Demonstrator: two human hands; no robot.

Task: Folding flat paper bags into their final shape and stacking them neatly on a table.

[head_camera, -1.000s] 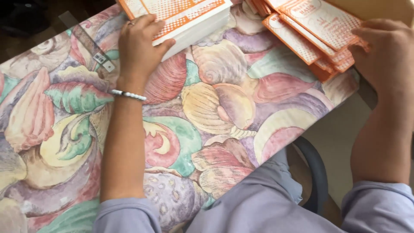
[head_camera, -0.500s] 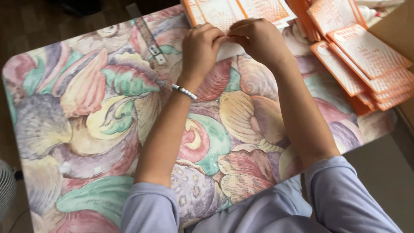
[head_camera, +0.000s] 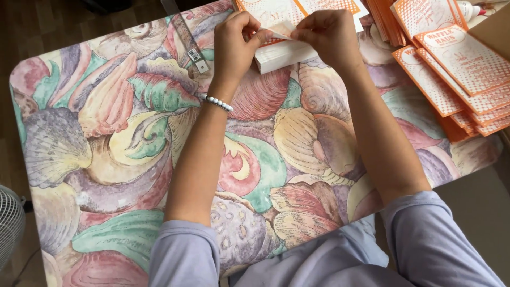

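At the far left, a white fan (head_camera: pixel 9 223) is being seen just beside the tabletop (head_camera: pixel 106 159), which is being covered by a cloth with big painted shells. Next, a clear ruler (head_camera: pixel 187 42) is lying flat near the top edge. Just to its right, the left hand (head_camera: pixel 236 40) is being held up with a white bead bracelet (head_camera: pixel 219 102) on the wrist, and its fingers are being pinched shut on the left end of a small white paper strip (head_camera: pixel 280 31). The right end of the strip is being pinched by the right hand (head_camera: pixel 326 34), so both hands are closed on the same strip. The strip is being held just above a white stack of cards (head_camera: pixel 284 56) at the top of the tabletop. It looks as if the strip is being peeled or pulled apart; a slow, careful pull would be called for next. Both arms are being stretched forward, with lilac sleeves pushed up. At the far right, orange and white cards (head_camera: pixel 457 64) are being kept in spread piles.
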